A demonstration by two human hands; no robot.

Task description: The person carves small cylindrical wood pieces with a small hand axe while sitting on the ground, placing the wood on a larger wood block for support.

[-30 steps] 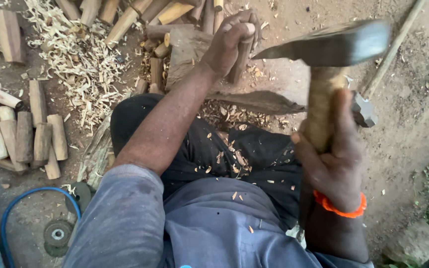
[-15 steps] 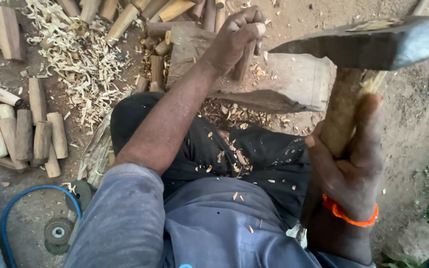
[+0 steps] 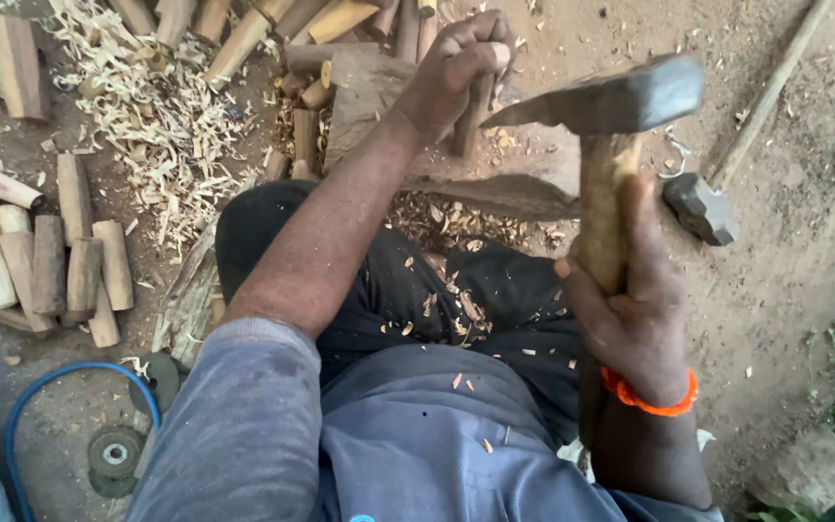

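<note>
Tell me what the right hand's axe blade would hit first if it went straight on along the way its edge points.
Probably the wooden stick that the left hand holds upright on the chopping block; the right hand aims the axe there, though depth is unclear.

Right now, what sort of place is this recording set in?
Probably an outdoor, ground-level woodworking spot: bare dirt ground, a heap of wood shavings, cut wooden billets, and an adze-like tool raised in the right hand.

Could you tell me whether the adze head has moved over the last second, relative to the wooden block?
Yes. The adze head swung out right, then back left and down toward the wooden block, gripped by the right hand.
</note>
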